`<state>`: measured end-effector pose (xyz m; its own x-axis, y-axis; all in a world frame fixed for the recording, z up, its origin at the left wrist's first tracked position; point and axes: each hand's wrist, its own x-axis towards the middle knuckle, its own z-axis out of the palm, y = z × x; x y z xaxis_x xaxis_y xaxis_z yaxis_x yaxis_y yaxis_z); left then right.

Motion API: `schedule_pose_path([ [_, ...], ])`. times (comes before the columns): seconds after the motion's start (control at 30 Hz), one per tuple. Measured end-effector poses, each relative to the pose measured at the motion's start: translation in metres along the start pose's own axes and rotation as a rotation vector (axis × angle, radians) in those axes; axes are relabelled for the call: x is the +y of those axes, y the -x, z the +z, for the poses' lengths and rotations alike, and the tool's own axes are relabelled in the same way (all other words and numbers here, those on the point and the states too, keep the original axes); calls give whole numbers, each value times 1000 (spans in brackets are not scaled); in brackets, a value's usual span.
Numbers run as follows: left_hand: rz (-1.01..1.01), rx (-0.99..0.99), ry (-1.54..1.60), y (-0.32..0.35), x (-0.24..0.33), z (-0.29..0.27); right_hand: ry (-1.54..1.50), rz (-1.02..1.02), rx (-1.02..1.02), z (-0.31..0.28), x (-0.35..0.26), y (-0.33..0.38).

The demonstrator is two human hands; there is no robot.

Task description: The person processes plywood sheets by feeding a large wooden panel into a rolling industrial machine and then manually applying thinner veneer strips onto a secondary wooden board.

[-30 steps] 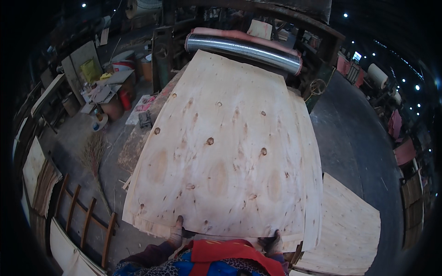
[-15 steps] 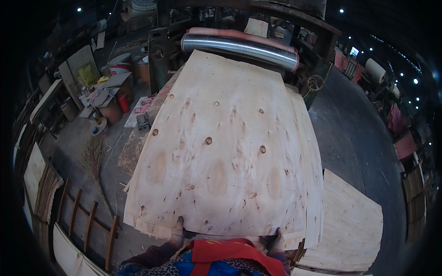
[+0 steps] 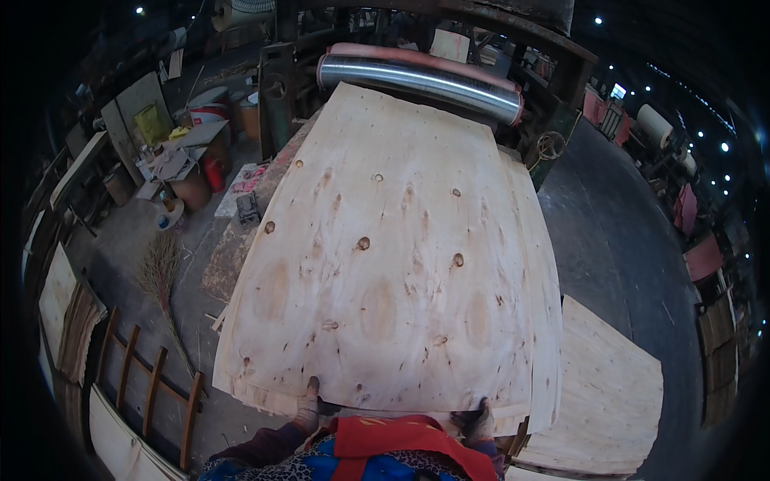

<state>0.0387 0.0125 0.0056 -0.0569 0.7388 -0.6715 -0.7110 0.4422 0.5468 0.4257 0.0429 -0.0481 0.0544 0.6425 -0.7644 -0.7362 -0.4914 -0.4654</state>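
A large pale wood veneer sheet [image 3: 385, 272], marked with brown knots, lies in front of me on other sheets whose edges show at the right. At its near edge, left of my body, my left hand [image 3: 308, 407] grips the sheet, thumb on top and the other fingers hidden below. Farther right on that same edge, my right hand [image 3: 483, 419] holds on in a like way; most of its fingers are out of sight. The sheet's far end lies just before a shiny metal roller [image 3: 421, 82].
Another veneer stack [image 3: 601, 393] lies low at the right. On the left are a twig broom [image 3: 163, 276], a wooden rack [image 3: 152, 381] and a cluttered stand [image 3: 196, 136]. A handwheel [image 3: 550, 145] juts from the roller machine's right side.
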Motion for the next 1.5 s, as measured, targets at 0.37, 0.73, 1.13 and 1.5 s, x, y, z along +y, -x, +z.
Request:
schedule_pose_path([
  [0.37,-11,22,25,-8,-5,-7,-26,28,-51,1,-2,1],
  [0.73,-9,69,-63,-7,-3,-6,82,-2,-62,4,-2,5],
  [1.13,13,69,-179,-4,-3,-6,64,20,-92,-1,-2,1],
  [1.5,12,89,-109,3,2,6,90,11,-77,2,-3,5],
])
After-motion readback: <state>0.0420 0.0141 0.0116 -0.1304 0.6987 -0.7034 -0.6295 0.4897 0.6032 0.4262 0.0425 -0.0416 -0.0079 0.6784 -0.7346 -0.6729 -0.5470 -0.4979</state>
